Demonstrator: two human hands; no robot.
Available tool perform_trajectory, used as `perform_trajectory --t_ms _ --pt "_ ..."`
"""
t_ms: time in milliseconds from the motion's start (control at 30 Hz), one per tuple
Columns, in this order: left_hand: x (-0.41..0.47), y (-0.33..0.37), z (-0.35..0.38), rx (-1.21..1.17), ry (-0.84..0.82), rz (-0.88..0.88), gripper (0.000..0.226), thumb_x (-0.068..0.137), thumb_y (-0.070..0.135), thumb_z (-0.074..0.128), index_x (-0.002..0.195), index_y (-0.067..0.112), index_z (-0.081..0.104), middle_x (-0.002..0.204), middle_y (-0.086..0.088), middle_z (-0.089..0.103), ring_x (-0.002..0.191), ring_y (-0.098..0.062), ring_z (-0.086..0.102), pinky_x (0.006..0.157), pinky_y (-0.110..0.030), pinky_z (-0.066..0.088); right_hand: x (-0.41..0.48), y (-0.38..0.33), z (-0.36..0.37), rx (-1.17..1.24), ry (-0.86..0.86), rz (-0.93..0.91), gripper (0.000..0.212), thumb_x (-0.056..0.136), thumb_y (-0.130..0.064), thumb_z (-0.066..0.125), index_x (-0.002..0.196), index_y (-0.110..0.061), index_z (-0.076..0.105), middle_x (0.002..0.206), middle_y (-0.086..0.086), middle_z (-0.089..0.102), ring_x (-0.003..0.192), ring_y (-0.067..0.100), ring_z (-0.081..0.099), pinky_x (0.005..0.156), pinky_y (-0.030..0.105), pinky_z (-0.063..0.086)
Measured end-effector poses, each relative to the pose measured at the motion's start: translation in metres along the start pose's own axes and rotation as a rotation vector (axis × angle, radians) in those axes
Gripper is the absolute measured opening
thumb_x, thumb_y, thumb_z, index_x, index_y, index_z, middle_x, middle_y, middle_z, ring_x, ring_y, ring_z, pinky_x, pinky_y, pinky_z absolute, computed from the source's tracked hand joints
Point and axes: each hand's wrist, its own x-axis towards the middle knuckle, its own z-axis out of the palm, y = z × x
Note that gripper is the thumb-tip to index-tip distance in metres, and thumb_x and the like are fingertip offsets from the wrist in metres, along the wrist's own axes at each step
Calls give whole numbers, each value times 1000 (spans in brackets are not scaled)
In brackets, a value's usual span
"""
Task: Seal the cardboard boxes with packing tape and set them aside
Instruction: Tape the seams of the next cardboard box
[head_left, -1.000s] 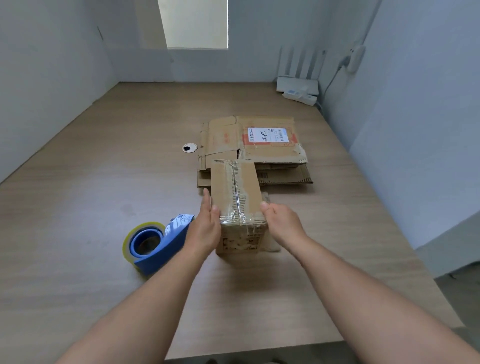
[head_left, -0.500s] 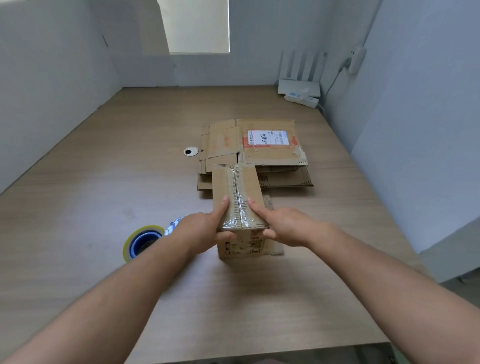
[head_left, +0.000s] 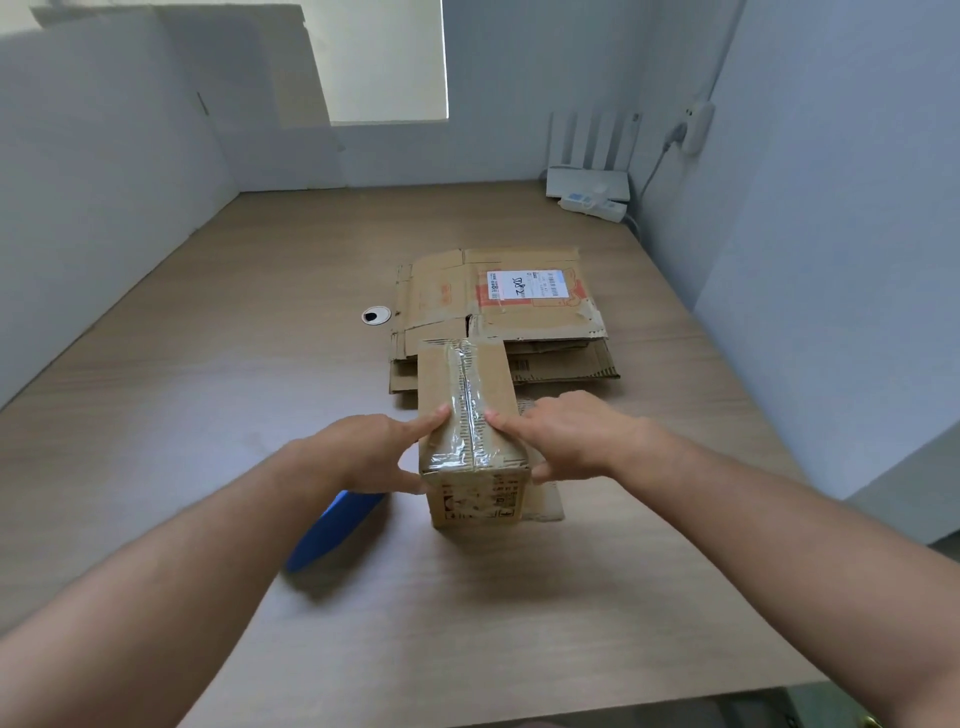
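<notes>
- The cardboard box (head_left: 470, 410) stands in the middle of the tabletop (head_left: 156, 415), nearer the near edge than the far one. Its long side runs from near to far.
- A strip of clear packing tape (head_left: 467, 431) runs along the box's top seam and folds over the near end.
- The left hand (head_left: 363, 454) is at the box's left side. Its forefinger lies straight on the top beside the tape and its thumb presses the near left corner. It presses rather than wraps round the box.
- The right hand (head_left: 563, 439) mirrors it on the right, with the forefinger flat on the top and the thumb against the right side. It is likewise uncurled and pressing.
- A blue tape dispenser (head_left: 332, 535) lies just left of the box, mostly hidden under the left forearm.
- A stack of flattened cardboard (head_left: 441, 306) lies just behind the box, toward the far edge. The top sheet bears a white label (head_left: 527, 285).
- A round cable hole (head_left: 375, 315) sits left of the stack.
- A white router (head_left: 587, 182) and a power strip (head_left: 595, 205) occupy the far right corner.
</notes>
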Motion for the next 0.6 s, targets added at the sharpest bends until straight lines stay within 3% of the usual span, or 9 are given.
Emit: perform_trajectory --t_ms 167,300,367,467,533,600 --pt "1 4 15 32 103 -38 93 84 63 55 150 42 -7 110 -7 65 100 -24 59 75 -28 41 0 -2 14 11 54 -3 87 88 -52 57 152 -22 7 123 5 55 108 25 52 74 33 39" --pt "4 12 22 -36 172 -85 88 86 60 56 151 38 1 119 -7 62 107 -25 57 82 -31 44 4 -9 25 102 168 69 77 86 -51 60 146 -19 24 115 9 58 104 28 53 75 36 42" --pt "6 13 24 -52 185 -104 86 85 60 56 151 38 5 121 -4 62 107 -25 58 84 -32 46 5 -9 35 159 268 46 77 77 -47 73 139 -15 40 98 11 62 89 30 59 64 37 46" --pt "9 17 20 25 200 -131 83 82 63 58 148 35 15 113 -3 65 100 -24 61 76 -31 44 7 -8 45 117 411 13 82 47 -50 89 112 -11 60 66 5 61 55 23 58 40 28 41" --pt "10 25 18 83 214 -163 80 80 66 58 143 30 23 105 -3 66 91 -25 61 69 -30 41 10 -12 45 123 401 61 85 43 -58 88 107 -15 52 64 2 60 52 20 56 39 24 35" --pt "13 34 17 106 238 -193 82 76 71 58 139 29 26 101 -1 67 84 -24 60 65 -29 38 11 -19 40 152 359 151 84 55 -65 80 114 -17 43 81 4 62 70 21 59 50 28 38"
